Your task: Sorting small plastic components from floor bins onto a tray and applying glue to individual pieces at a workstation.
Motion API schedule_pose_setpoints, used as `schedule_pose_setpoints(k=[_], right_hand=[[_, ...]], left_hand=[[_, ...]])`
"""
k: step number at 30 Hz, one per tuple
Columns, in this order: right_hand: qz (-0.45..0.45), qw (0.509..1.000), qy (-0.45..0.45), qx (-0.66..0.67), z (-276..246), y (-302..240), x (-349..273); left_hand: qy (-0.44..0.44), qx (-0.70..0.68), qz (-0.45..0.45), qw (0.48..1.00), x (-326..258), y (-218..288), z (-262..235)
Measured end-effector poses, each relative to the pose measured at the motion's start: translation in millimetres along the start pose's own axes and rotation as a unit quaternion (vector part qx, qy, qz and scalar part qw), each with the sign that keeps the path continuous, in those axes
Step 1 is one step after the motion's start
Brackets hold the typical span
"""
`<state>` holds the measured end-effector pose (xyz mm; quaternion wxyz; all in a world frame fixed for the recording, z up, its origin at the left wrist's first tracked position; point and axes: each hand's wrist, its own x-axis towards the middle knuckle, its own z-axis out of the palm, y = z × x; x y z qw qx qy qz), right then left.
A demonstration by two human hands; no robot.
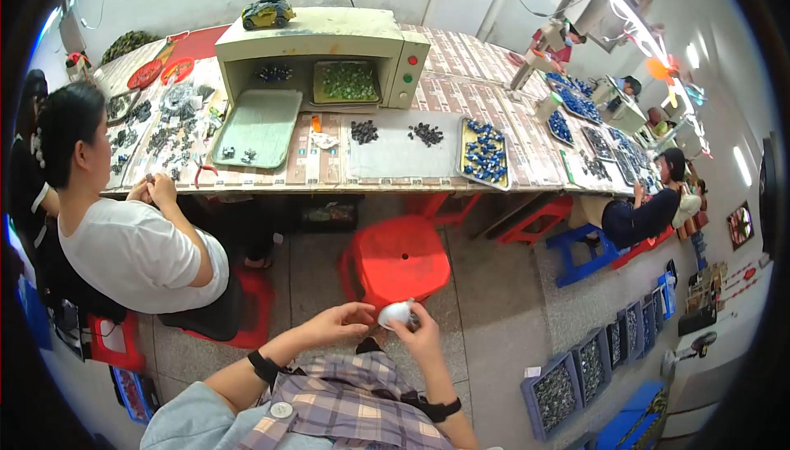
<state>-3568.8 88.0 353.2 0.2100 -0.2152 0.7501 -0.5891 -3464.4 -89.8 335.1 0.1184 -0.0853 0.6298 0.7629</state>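
Observation:
In front of my body, above the floor, my right hand (421, 338) pinches a small white rounded piece (395, 315). Part of that piece hides behind the fingers, and its exact kind cannot be made out. To its left, my left hand (339, 324) holds nothing, its fingers apart and pointing toward the white piece without visibly gripping it. Just beyond both hands is a red plastic stool (403, 252) with a small hole in its seat.
A long worktable (485, 71) crosses ahead, bearing an open-fronted oven (313, 38), a green tray (257, 129) and a tray of blue parts (484, 152). A seated person (144, 244) works at left. Several crates of parts (553, 396) line the floor at right.

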Motion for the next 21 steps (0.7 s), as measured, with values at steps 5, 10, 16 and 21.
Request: schedule_pose_setpoints(k=[5,10,16,21], right_hand=[[0.004,0.990,-0.143,0.019,-1,-12,110],[0.047,0.978,-0.199,-0.038,3,-23,202],[0.008,0.996,-0.052,-0.069,19,-13,313],[0.056,0.984,0.078,-0.148,16,-42,399]], left_hand=[[0.039,-0.034,0.013,0.999,79,35,-35],[0.053,-0.089,0.041,0.994,141,53,-82],[0.063,-0.107,-0.019,0.992,217,54,-196],[0.000,-0.133,-0.014,0.991,267,34,-288]])
